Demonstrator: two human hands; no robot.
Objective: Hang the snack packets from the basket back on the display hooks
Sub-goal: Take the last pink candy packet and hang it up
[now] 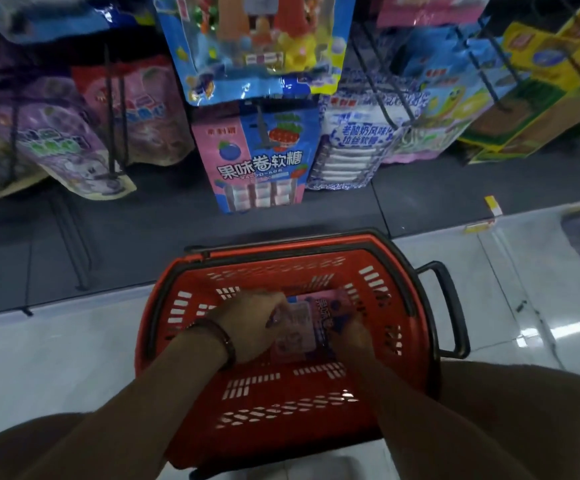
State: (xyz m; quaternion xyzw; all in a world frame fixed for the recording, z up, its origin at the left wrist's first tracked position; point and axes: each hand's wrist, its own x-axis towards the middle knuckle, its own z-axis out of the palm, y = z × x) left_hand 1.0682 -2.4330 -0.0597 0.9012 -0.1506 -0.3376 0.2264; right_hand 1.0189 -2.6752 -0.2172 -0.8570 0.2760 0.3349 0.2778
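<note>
A red plastic basket [184,306] stands on the floor below the display. Inside it lies a pink and blue snack packet [307,318]. My left hand [247,323], with a dark bracelet at the wrist, grips the packet's left edge. My right hand [352,332] grips its right side, fingers curled over it. A matching pink and blue packet [260,157] hangs on a black display hook [262,129] straight above the basket.
More packets hang on hooks: purple ones [56,140] at left, a blue one [254,46] above, white-blue ones [354,147] and yellow-green ones [537,98] at right. The dark shelf base [108,237] meets the glossy white floor [523,306]. The basket's black handle [451,306] sticks out right.
</note>
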